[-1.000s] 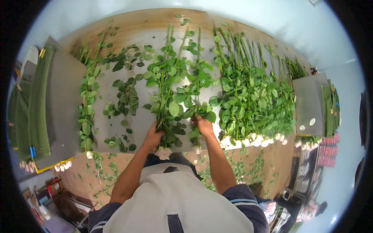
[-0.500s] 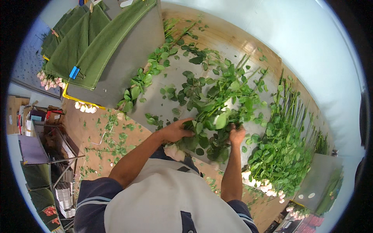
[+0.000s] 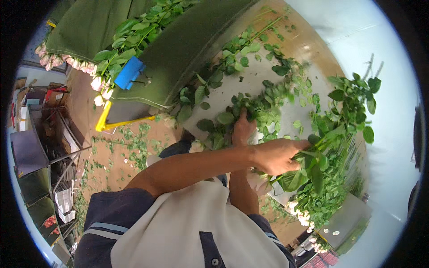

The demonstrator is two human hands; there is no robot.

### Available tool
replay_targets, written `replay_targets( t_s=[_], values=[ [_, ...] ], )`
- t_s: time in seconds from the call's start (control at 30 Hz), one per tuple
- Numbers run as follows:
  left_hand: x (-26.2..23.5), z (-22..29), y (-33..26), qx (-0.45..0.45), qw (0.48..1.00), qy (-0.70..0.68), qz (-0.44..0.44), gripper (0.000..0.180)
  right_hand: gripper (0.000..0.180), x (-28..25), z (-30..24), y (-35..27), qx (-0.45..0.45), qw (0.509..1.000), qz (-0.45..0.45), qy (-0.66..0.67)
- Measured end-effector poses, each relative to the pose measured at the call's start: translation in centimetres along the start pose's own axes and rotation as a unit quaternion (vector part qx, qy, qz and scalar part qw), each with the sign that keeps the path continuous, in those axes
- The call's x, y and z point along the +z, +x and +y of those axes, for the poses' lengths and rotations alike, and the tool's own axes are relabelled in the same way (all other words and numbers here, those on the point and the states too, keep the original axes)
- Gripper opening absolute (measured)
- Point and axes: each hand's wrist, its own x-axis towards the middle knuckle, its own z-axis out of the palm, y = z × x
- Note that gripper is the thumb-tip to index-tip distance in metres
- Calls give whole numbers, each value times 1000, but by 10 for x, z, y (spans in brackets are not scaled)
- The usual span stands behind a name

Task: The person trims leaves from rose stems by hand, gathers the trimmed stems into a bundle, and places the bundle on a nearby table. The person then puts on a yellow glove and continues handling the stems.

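The left hand is clamped round a bunch of leafy roses held out over the right side of the surface, deep green, with pale blooms half-hidden beneath that arm. Its forearm cuts across the other one, and the right hand disappears into a leafy clump, so I can't tell whether its fingers are closed. The bunch's stem tips look smeared against the pale wall.
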Motion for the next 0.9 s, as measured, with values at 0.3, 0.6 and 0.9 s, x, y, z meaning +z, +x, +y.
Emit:
replay_targets(
  t_s=[0.3, 0.6, 0.9],
  values=[
    [-9, -16, -21, 24, 1000, -6, 0, 39, 28, 93, -37, 5, -197, 972, -95, -85],
    [-19, -31, -21, -54, 997, -19, -48, 56, 49, 115, -49, 18, -187, 963, -108, -164],
    [-26, -37, -13, -62, 994, -29, -87, 52, 29, 109, -65, 8, -137, 985, -87, -52]
  ],
)
